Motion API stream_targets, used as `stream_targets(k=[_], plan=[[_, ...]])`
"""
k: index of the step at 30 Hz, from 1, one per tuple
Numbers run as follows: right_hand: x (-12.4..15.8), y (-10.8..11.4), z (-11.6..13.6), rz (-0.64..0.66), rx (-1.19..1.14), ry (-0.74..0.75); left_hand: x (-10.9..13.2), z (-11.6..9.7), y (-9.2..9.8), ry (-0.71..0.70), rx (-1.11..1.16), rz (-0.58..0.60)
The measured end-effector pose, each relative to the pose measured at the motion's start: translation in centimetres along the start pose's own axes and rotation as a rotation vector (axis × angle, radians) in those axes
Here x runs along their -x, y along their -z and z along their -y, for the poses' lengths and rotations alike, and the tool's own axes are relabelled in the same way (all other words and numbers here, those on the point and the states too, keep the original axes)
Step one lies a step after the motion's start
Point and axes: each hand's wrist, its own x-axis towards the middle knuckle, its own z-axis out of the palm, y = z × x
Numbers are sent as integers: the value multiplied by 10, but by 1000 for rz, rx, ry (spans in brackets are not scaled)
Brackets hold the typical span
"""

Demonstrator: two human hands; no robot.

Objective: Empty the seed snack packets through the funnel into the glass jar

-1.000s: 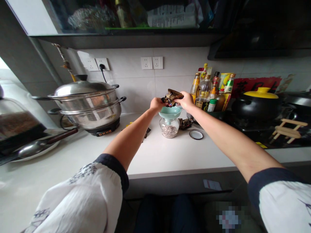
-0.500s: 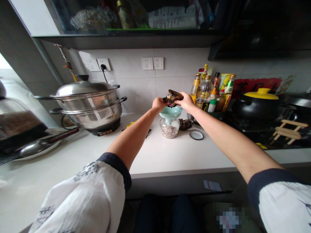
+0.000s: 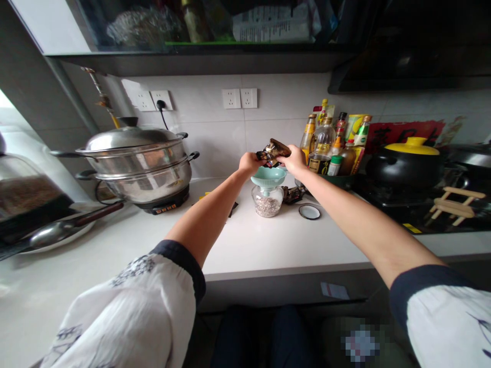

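Both hands hold a small dark brown and gold packet (image 3: 276,150) above the funnel. My left hand (image 3: 250,163) is closed on its left end, and my right hand (image 3: 295,160) grips its right end. Just below is a pale green funnel (image 3: 268,177), set in the mouth of a clear glass jar (image 3: 267,202). Greyish-pink flakes or grains partly fill the jar. Beside it lie a round lid (image 3: 309,211) with a dark rim and more dark packets (image 3: 292,195). Whether anything is falling from the packet I cannot make out.
To the left stands a steel steamer pot (image 3: 134,158) on an electric base, near a pan (image 3: 57,232). Sauce and oil bottles (image 3: 324,140) crowd the back right. Beyond them a black pot (image 3: 406,163) with a yellow lid sits on the stove. A cabinet (image 3: 215,64) hangs overhead.
The packet has tilted a little, its upper edge now higher, with both hands still on it. The jar, funnel and lid stay in place on the counter.
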Motion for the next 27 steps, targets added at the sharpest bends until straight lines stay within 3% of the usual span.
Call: stream_targets(k=[5,9,14,20,27], plan=[[4,2,4,151,-223,-124,0,4,1,7,-75,12],[3,9,3,173,-329,-192,0,11,3,50,76,48],[-1,9,-4,86,-275,-152,-2,15,3,60,230,115],[-5,1,-11,134,-158,-15,-3,15,-1,25,116,56],[-6,5,-10,103,-95,9,-3,12,0,63,6,5]])
